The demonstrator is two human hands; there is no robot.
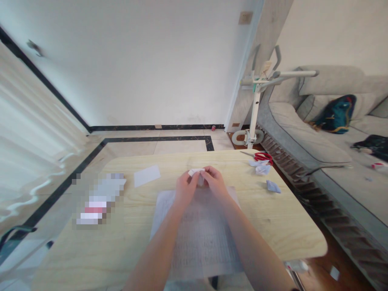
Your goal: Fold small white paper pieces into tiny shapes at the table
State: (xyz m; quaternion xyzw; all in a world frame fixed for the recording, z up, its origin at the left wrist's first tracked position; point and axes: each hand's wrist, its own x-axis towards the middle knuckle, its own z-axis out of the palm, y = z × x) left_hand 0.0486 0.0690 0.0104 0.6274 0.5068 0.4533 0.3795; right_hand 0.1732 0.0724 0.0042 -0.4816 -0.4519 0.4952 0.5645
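A small folded piece of white paper (197, 171) is pinched between both hands above the far edge of a large printed sheet. My left hand (185, 188) is closed on its left side, with the thumb on top. My right hand (214, 180) grips the right side, thumb and fingers close to the left thumb. Part of the paper is hidden behind the fingers. Beneath my forearms the printed sheet (203, 238) lies flat on the wooden table (266, 230).
A blank white slip (147, 176) lies to the left, near a blurred-out object (103, 198). On the right are red-handled scissors (263, 157), crumpled paper scraps (261, 167) and a folded bluish paper piece (273, 186). A grey sofa (315, 141) stands beyond the table's right edge.
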